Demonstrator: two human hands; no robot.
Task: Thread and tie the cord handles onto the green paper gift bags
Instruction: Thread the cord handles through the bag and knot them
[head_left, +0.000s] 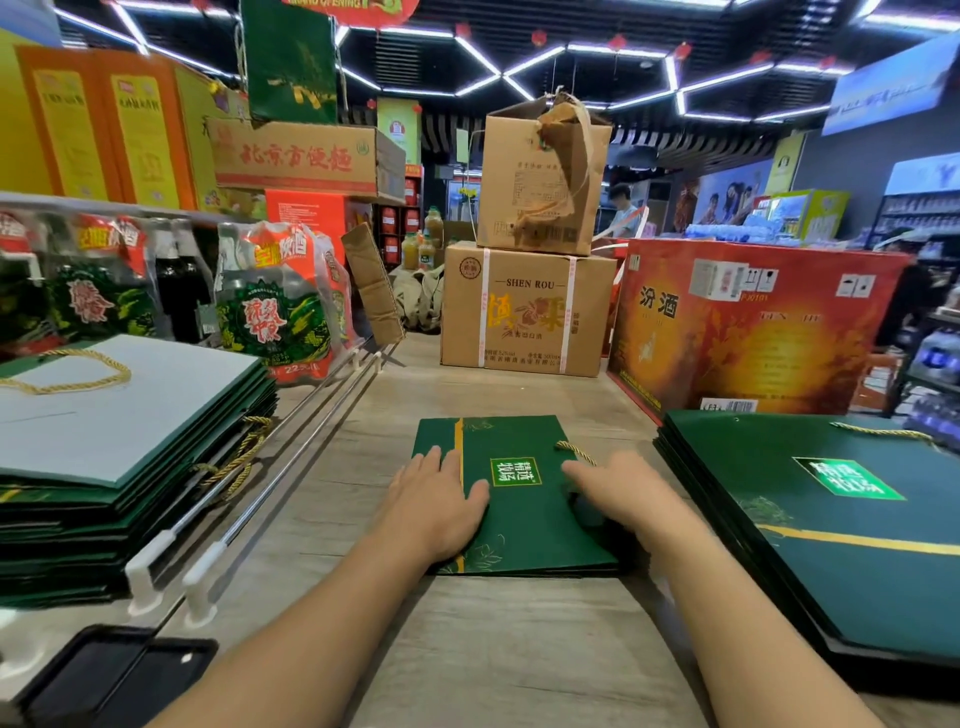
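Wood-grain desk (519, 649), shop goods all around. Phone (119, 670) at near left corner. Centre: green gift bag (524, 519) lies flat. Left grip (436, 499) wide, fingers straight, pressing it. Right grip (618, 488) flat too, gold cord (575, 452) emerging past its fingertips. Judged: one handle on, rest uncertain. Left stack (130, 415) and right stack (831, 545) leave a narrow lane; cartons (524, 312) close the far end.

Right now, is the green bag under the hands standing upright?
No, the green bag lies flat on the table under the left hand and right hand.
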